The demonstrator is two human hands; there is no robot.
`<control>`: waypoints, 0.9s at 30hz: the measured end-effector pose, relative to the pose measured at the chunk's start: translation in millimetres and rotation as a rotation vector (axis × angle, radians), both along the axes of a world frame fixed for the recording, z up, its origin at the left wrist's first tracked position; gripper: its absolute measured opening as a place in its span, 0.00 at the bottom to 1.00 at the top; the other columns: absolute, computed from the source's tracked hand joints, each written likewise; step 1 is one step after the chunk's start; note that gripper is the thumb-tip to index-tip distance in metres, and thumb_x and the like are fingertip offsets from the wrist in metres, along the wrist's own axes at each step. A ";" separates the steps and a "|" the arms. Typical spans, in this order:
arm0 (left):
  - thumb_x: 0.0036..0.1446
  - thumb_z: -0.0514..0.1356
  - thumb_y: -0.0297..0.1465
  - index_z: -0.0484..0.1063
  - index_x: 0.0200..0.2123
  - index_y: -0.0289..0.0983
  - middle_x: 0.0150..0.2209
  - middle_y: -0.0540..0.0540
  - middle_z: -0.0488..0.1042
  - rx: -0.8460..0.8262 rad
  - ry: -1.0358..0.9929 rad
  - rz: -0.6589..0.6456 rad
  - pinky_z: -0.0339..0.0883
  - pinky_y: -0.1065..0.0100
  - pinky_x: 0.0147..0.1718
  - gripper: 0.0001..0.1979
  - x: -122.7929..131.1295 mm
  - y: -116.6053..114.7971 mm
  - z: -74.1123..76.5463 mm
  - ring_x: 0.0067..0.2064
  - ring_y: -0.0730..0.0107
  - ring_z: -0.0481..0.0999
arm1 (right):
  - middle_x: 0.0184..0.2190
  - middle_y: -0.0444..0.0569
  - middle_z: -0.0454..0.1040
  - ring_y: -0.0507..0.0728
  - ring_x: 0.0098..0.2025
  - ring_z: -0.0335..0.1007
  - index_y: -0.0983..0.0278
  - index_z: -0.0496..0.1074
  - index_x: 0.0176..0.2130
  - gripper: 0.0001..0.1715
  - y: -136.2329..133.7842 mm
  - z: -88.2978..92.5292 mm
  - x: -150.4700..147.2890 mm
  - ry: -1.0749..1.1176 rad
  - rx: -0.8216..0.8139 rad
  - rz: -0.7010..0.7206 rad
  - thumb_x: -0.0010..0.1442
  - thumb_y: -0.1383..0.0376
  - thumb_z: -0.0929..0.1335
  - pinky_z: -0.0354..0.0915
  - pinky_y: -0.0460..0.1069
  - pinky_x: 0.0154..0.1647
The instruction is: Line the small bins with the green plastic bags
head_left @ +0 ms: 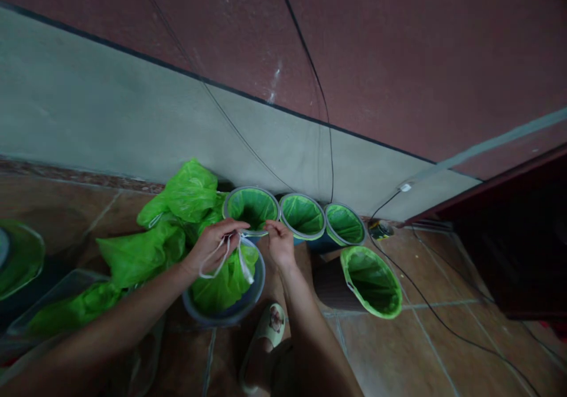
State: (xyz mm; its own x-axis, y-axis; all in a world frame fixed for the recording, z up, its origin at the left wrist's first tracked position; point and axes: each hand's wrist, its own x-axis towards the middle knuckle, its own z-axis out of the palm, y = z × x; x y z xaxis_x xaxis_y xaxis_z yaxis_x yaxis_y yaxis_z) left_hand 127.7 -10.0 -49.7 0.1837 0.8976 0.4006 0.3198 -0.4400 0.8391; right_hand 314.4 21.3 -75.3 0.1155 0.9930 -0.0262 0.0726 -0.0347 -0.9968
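A blue-grey bucket (224, 314) stands on the floor in front of me with a green plastic bag (221, 285) tucked inside it. My left hand (212, 246) is closed on the bag's white drawstring (243, 262) just above the rim. My right hand (280, 244) pinches the same string at the far side of the rim. Three buckets lined with green bags stand in a row against the wall: one (251, 208), a second (303, 216) and a third (344, 224). Another lined bucket (371, 281) lies tipped on its side to the right.
Loose green bags (168, 225) are heaped on the floor at the left, by a clear container (66, 293). My foot in a pale sandal (270, 326) rests below the bucket. Black cables (425, 302) run across the tiles and up the wall. Dark furniture (518, 237) stands right.
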 end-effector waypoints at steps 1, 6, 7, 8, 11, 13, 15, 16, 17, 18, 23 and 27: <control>0.58 0.58 0.30 0.80 0.44 0.37 0.33 0.47 0.78 -0.017 -0.046 0.024 0.71 0.69 0.35 0.13 2.1 0.4 -2.0 0.33 0.69 0.77 | 0.32 0.48 0.78 0.54 0.32 0.69 0.63 0.78 0.36 0.19 -2.8 3.2 -2.1 0.029 -0.039 0.029 0.53 0.50 0.70 0.64 0.48 0.34; 0.53 0.64 0.35 0.78 0.39 0.37 0.31 0.49 0.76 -0.163 -0.182 0.116 0.70 0.69 0.31 0.11 8.6 2.6 -13.5 0.32 0.67 0.77 | 0.18 0.39 0.66 0.46 0.20 0.49 0.65 0.78 0.30 0.24 -17.3 21.0 -12.8 0.171 -0.239 0.406 0.47 0.46 0.75 0.46 0.46 0.22; 0.52 0.65 0.36 0.78 0.39 0.38 0.31 0.49 0.76 -0.201 -0.181 0.112 0.70 0.70 0.30 0.11 8.1 2.6 -15.1 0.32 0.67 0.76 | 0.17 0.38 0.64 0.46 0.20 0.48 0.65 0.77 0.29 0.24 -18.6 23.7 -13.8 0.180 -0.234 0.421 0.46 0.47 0.76 0.45 0.46 0.22; 0.52 0.65 0.37 0.78 0.39 0.38 0.30 0.49 0.76 -0.238 -0.181 0.102 0.69 0.70 0.29 0.12 7.1 2.5 -16.4 0.31 0.68 0.76 | 0.17 0.37 0.63 0.46 0.20 0.47 0.65 0.77 0.28 0.24 -19.3 25.7 -14.4 0.184 -0.230 0.420 0.44 0.47 0.77 0.44 0.46 0.22; 0.52 0.66 0.39 0.78 0.40 0.36 0.29 0.49 0.76 -0.337 -0.212 0.040 0.67 0.72 0.26 0.15 3.0 2.8 -17.5 0.28 0.71 0.74 | 0.17 0.37 0.64 0.46 0.20 0.48 0.65 0.76 0.27 0.23 -18.6 27.8 -15.1 0.177 -0.239 0.408 0.42 0.49 0.78 0.44 0.46 0.22; 0.51 0.67 0.41 0.77 0.39 0.36 0.29 0.49 0.76 -0.394 -0.247 -0.014 0.66 0.72 0.25 0.16 0.8 3.9 -15.9 0.27 0.72 0.73 | 0.17 0.38 0.65 0.46 0.20 0.51 0.65 0.76 0.27 0.22 -17.9 26.4 -15.7 0.167 -0.232 0.408 0.42 0.50 0.78 0.47 0.46 0.23; 0.51 0.68 0.42 0.77 0.38 0.35 0.28 0.49 0.77 -0.439 -0.263 -0.062 0.67 0.72 0.26 0.17 -0.9 5.4 -12.6 0.26 0.73 0.73 | 0.18 0.38 0.66 0.47 0.21 0.54 0.65 0.75 0.26 0.20 -18.0 24.1 -16.6 0.164 -0.211 0.405 0.43 0.51 0.77 0.50 0.45 0.24; 0.51 0.68 0.42 0.77 0.36 0.35 0.28 0.49 0.77 -0.453 -0.263 -0.077 0.67 0.72 0.26 0.17 -1.8 6.0 -10.7 0.26 0.73 0.73 | 0.18 0.38 0.67 0.47 0.22 0.56 0.64 0.75 0.26 0.19 -18.4 23.1 -17.1 0.165 -0.203 0.404 0.44 0.52 0.77 0.51 0.45 0.25; 0.50 0.68 0.43 0.77 0.35 0.36 0.28 0.49 0.77 -0.461 -0.263 -0.089 0.67 0.72 0.26 0.16 -2.8 6.6 -8.7 0.26 0.72 0.74 | 0.18 0.38 0.67 0.47 0.22 0.57 0.64 0.74 0.25 0.19 -18.8 22.4 -17.4 0.169 -0.201 0.406 0.44 0.52 0.77 0.52 0.45 0.25; 0.50 0.69 0.43 0.77 0.34 0.36 0.28 0.49 0.78 -0.466 -0.267 -0.097 0.68 0.72 0.27 0.16 -3.9 6.9 -6.9 0.27 0.72 0.74 | 0.18 0.39 0.67 0.48 0.22 0.58 0.64 0.74 0.25 0.19 -19.3 22.1 -17.5 0.177 -0.205 0.412 0.44 0.52 0.77 0.53 0.45 0.26; 0.51 0.69 0.42 0.78 0.35 0.34 0.29 0.48 0.79 -0.502 -0.294 -0.152 0.69 0.70 0.30 0.16 -8.0 6.7 -2.4 0.28 0.72 0.75 | 0.22 0.39 0.68 0.48 0.25 0.60 0.63 0.71 0.27 0.19 -21.2 23.8 -16.7 0.244 -0.219 0.426 0.48 0.53 0.76 0.57 0.45 0.28; 0.51 0.68 0.41 0.77 0.32 0.34 0.26 0.48 0.78 -0.468 -0.237 -0.147 0.68 0.71 0.28 0.15 -8.3 6.7 -0.4 0.27 0.72 0.73 | 0.20 0.38 0.65 0.49 0.24 0.58 0.63 0.69 0.27 0.14 -20.9 21.7 -17.7 0.113 -0.171 0.457 0.57 0.58 0.71 0.55 0.45 0.27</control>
